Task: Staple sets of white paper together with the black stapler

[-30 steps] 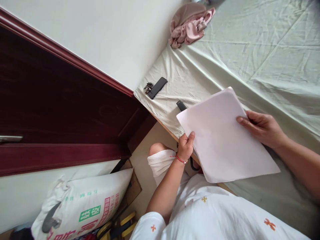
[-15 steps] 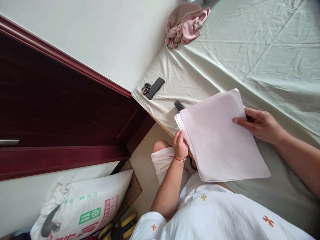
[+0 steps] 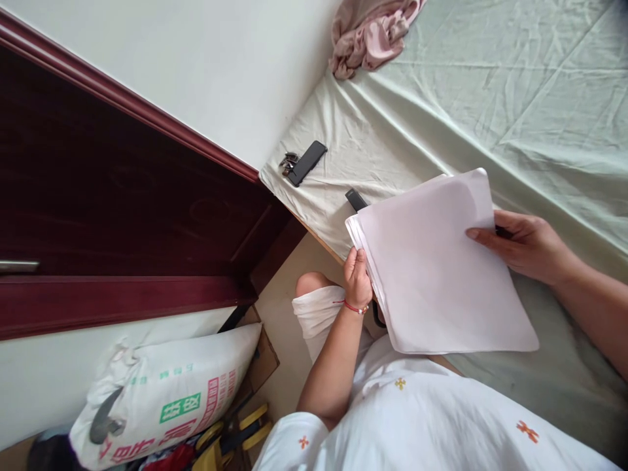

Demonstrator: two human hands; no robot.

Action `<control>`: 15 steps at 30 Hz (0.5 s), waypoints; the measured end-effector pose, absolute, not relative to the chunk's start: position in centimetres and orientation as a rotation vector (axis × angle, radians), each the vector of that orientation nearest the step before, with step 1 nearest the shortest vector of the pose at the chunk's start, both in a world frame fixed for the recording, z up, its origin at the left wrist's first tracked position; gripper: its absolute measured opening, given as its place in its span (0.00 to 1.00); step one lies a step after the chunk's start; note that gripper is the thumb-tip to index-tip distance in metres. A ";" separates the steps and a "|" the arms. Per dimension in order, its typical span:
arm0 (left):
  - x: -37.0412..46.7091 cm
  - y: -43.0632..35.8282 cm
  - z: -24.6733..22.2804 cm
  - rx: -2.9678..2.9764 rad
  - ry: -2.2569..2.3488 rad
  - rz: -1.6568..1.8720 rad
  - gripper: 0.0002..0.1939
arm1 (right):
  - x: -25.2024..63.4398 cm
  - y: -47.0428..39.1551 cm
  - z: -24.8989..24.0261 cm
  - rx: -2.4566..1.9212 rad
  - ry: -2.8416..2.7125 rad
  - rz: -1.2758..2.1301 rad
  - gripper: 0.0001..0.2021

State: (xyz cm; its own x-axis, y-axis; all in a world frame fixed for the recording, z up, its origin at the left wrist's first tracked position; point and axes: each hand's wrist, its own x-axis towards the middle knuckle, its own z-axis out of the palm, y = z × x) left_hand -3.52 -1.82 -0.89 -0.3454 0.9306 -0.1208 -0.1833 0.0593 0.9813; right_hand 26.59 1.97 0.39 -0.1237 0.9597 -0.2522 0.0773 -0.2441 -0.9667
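Note:
A stack of white paper sheets [image 3: 441,275] with rounded corners is held up before me, above the edge of the bed. My left hand [image 3: 358,278], with a red beaded bracelet at the wrist, pinches the stack's left edge. On the right side, my right hand [image 3: 532,245] grips the sheets, thumb on top and fingers underneath, mostly hidden. The top sheet sits slightly apart from those beneath it at the left edge. Just past the far left corner, a small black object [image 3: 356,199] lies on the bed, partly covered by the paper.
On the green bed sheet [image 3: 540,111] lie a black phone [image 3: 307,163], keys [image 3: 289,163] and a crumpled pink cloth [image 3: 373,39]. A dark red door [image 3: 127,176] stands at left. Below it a printed white sack [image 3: 171,386] leans by a cardboard box [image 3: 265,360].
My right hand has moved a little to the right along with the paper's right edge. My left hand still pinches the left edge. The view has shifted slightly.

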 end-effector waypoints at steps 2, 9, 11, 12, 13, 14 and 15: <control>-3.5 -1.9 -0.9 0.844 1.383 1.462 0.21 | 26.6 2.0 0.5 -1.383 -1.210 1.473 0.21; -3.6 -1.8 -1.2 0.855 1.401 1.446 0.23 | 26.7 1.9 0.5 -1.300 -1.202 1.524 0.19; -3.6 -1.9 -1.3 0.872 1.433 1.433 0.24 | 26.8 1.9 0.4 -1.304 -1.203 1.516 0.20; -3.6 -1.9 -1.3 0.882 1.452 1.427 0.25 | 26.8 1.9 0.3 -1.307 -1.200 1.516 0.20; -3.6 -2.0 -1.2 0.894 1.475 1.420 0.26 | 26.8 1.9 0.3 -1.310 -1.197 1.517 0.20; -3.6 -2.1 -1.1 0.911 1.498 1.410 0.26 | 26.8 1.9 0.3 -1.312 -1.193 1.521 0.21; -3.5 -2.2 -0.9 0.932 1.519 1.397 0.26 | 26.8 1.9 0.4 -1.312 -1.192 1.525 0.21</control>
